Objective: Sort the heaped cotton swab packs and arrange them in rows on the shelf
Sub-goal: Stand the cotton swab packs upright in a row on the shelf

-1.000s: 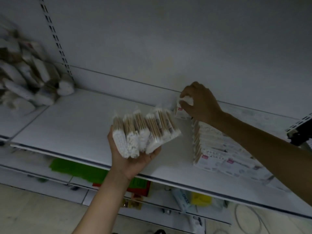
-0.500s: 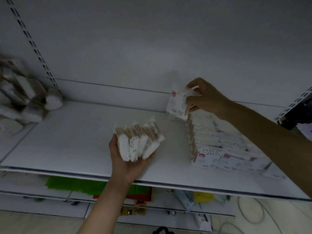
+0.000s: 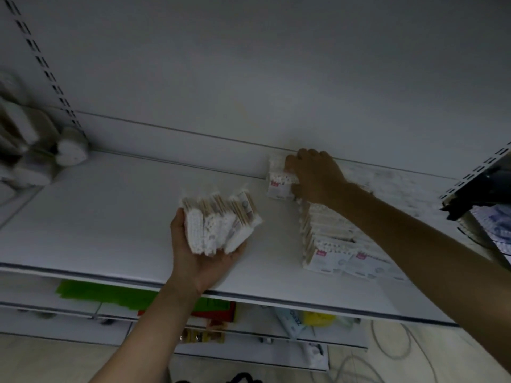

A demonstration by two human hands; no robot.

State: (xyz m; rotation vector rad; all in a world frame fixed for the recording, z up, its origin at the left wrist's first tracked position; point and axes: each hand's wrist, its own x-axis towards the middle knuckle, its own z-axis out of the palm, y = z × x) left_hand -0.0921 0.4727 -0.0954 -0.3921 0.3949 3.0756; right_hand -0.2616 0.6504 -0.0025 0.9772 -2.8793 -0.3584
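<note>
L hand (image 3: 204, 261) is cupping a fanned bunch of swab packs (image 3: 221, 222) palm-up over the shelf (image 3: 110, 217) front, fingers curling under them. R hand (image 3: 315, 178) is gripping a single pack (image 3: 278, 181), upright by the back wall, at the far end of the row (image 3: 329, 244) running front-to-back on the shelf's right. Unsorted heap (image 3: 33, 150) is lying far left, blurred.
</note>
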